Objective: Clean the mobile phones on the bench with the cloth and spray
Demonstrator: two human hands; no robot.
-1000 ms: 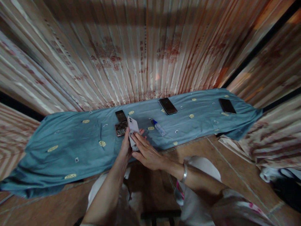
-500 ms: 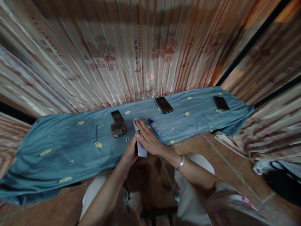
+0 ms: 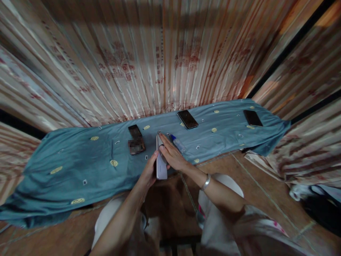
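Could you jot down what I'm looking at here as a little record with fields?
Setting: blue cloth spread over a low surface, striped curtain behind
Left hand: grips a white phone from its left side, phone held on edge
Right hand: lies flat against the phone's other side
Wrist: metal bangle on the right arm
On the cloth: two dark phones left of the hands, a small bottle with a blue cap just right of them, one dark phone farther back, another near the right end

Corrugated rusty metal wall (image 3: 165, 64); teal patterned cloth (image 3: 80, 163); brown floor (image 3: 266, 199).
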